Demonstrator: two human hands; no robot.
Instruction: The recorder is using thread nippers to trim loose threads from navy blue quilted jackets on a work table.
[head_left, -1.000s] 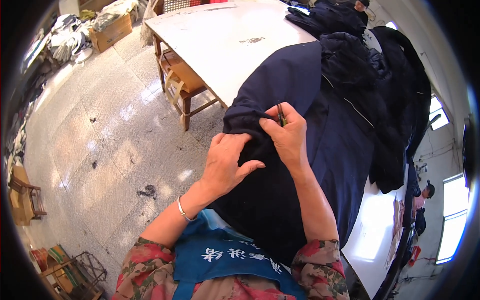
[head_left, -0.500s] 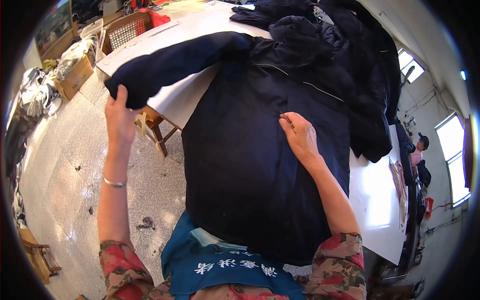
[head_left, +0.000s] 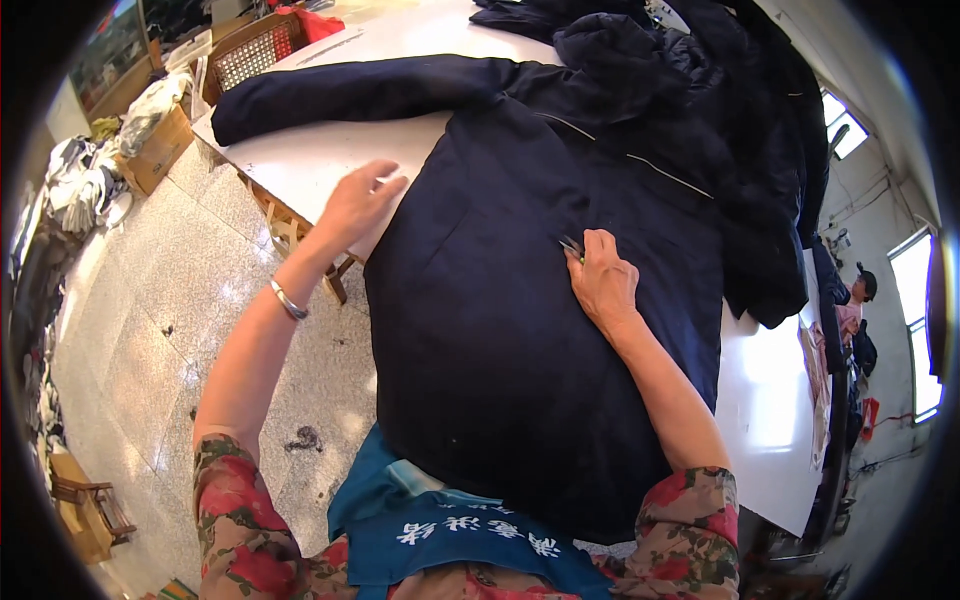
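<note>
A dark navy jacket [head_left: 480, 330] lies spread over the white table [head_left: 300, 170] and hangs toward me over its near edge. Pale piping runs in two short lines across its upper part. One sleeve [head_left: 350, 95] stretches out to the left on the tabletop. My left hand [head_left: 362, 205] hovers by the jacket's left side, below that sleeve, with fingers apart and nothing in them. On the jacket's middle right, my right hand [head_left: 606, 280] is closed around small thread snips [head_left: 570, 246]; just their pointed metal tips show, the rest hidden in the palm.
More dark garments [head_left: 690, 60] are heaped at the far right of the table. A chair with a woven back [head_left: 255, 65] stands beyond the far left edge. A cardboard box [head_left: 155, 150] and white cloth bundles [head_left: 80, 185] sit on the floor. At far right is another person [head_left: 855, 300].
My left hand has let go of the sleeve's cuff and moved right, toward the jacket body. The sleeve now lies straighter on the table. My right hand still holds the snips, barely shifted.
</note>
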